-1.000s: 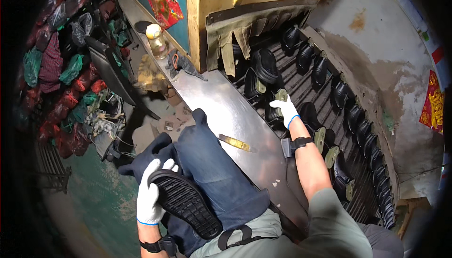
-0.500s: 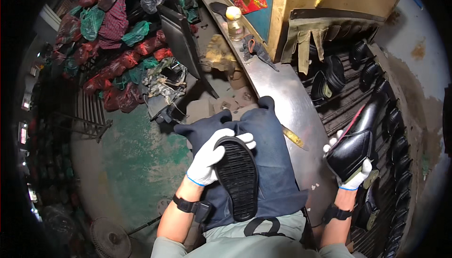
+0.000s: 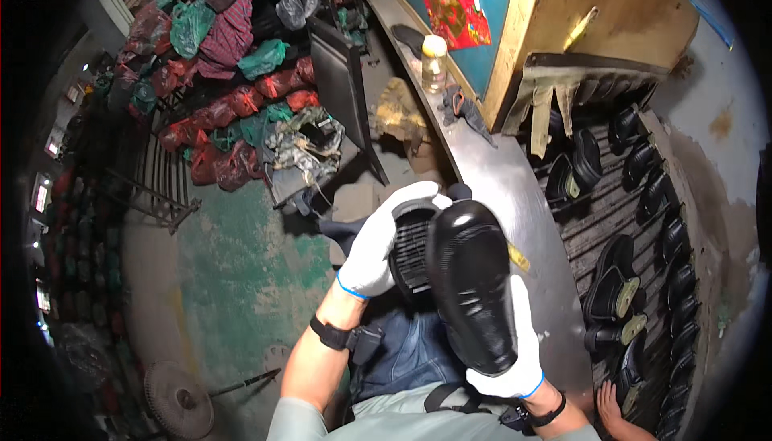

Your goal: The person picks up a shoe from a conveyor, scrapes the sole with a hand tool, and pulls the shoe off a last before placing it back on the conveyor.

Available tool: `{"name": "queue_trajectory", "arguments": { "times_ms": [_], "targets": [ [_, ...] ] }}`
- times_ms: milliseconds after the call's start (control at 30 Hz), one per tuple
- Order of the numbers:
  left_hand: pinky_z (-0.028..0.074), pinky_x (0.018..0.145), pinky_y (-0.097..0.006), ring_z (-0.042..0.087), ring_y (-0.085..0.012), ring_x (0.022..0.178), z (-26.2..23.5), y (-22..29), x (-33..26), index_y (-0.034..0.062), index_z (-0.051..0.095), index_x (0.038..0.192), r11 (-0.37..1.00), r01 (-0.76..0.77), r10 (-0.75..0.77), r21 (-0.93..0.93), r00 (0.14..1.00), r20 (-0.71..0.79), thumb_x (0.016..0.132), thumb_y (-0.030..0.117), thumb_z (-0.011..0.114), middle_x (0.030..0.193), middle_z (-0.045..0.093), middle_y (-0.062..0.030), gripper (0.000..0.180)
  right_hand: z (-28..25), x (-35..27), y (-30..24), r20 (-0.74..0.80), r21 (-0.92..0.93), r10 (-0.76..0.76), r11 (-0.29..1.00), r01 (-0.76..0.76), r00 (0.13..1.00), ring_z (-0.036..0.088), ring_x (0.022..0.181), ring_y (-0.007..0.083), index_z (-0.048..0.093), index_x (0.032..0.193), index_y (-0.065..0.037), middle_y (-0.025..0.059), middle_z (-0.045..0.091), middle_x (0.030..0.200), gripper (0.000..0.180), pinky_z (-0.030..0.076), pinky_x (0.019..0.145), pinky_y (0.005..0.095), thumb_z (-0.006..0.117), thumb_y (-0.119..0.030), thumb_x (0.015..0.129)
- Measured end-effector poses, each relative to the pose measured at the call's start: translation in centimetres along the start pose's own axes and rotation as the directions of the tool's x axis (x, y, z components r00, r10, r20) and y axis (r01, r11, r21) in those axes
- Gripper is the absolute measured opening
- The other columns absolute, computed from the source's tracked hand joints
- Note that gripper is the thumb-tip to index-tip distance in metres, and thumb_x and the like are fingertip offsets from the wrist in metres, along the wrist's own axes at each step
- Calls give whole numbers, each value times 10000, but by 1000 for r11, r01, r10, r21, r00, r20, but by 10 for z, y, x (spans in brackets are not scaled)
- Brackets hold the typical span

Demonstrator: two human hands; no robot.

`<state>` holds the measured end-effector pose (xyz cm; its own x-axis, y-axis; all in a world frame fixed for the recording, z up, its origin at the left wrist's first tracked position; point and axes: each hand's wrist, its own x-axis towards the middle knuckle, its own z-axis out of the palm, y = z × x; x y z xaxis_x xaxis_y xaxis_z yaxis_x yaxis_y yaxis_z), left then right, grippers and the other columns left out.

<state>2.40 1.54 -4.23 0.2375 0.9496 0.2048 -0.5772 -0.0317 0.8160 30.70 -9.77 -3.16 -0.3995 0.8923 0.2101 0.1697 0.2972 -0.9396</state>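
My left hand (image 3: 374, 244), in a white glove, grips a black ridged shoe sole (image 3: 412, 248) over my lap. Right beside it, my gloved right hand (image 3: 523, 344) is wrapped round a black shoe (image 3: 470, 288), fingers along its right side and near end. The shoe overlaps the sole's right part, and I cannot tell whether the two touch. Dark blue cloth (image 3: 406, 352) covers my lap beneath them.
A metal bench (image 3: 555, 272) runs along my right, bearing a yellow-lidded jar (image 3: 434, 63) and a yellow strip-like object (image 3: 519, 258). Beyond lies a slatted rack (image 3: 579, 240) with several black shoes. Another person's hand (image 3: 613, 409) reaches in at lower right. A fan (image 3: 181, 399) stands at lower left.
My right hand has brought the shoe leftward from over the rack to the sole and turned it. My left hand has lifted the sole slightly. Another person's hand has appeared at lower right.
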Motion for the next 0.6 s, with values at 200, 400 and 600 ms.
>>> {"name": "queue_trajectory", "arguments": {
  "times_ms": [200, 400, 600],
  "targets": [
    [490, 1240, -513, 615, -354, 1435, -9, 8, 8, 1, 466, 1639, 1000, 2, -4, 23, 996, 84, 1089, 572, 648, 1509, 650, -208, 813, 18, -2, 12, 5, -74, -12, 997, 12, 1000, 532, 1504, 465, 306, 1681, 130, 317, 512, 1604, 1247, 422, 1277, 521, 975, -208, 685],
    [483, 1248, -509, 615, -357, 1438, -5, 10, 6, 7, 463, 1649, 993, 15, -24, 114, 996, 83, 1010, 645, 732, 1524, 643, -218, 942, 19, -6, 24, 5, -31, -1, 1000, 1, 1000, 525, 1513, 467, 325, 1683, 116, 322, 497, 1628, 1254, 421, 1278, 528, 984, -227, 672],
    [485, 1246, -513, 612, -357, 1443, -5, 7, 8, 12, 475, 1643, 992, 37, -48, 124, 995, 91, 991, 681, 735, 1526, 643, -208, 969, 24, -7, 32, 5, -27, 26, 999, -26, 1000, 512, 1532, 455, 322, 1692, 101, 318, 486, 1647, 1262, 409, 1288, 518, 981, -237, 670]
  ]
}}
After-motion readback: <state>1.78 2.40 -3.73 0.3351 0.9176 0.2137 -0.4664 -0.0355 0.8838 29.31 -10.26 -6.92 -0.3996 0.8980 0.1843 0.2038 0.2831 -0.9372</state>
